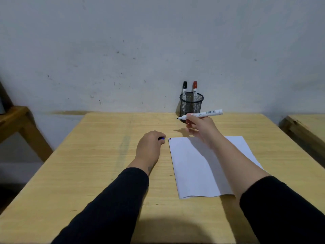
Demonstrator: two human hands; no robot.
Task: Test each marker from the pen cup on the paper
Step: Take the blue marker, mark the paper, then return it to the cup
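Your right hand point(198, 125) holds an open marker point(202, 114) above the paper's point(193, 164) far edge. Your left hand point(149, 147), left of the paper, grips a blue cap point(161, 138). Two markers stand in the cup point(191, 105).

black mesh pen cup point(191, 104), white paper point(198, 166), pale wood table point(98, 155), black sleeves point(109, 205).

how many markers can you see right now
3. A black-capped marker and a red-capped marker stand in the mesh cup; an uncapped marker is in the right hand. The left hand holds a blue cap. More may be hidden.
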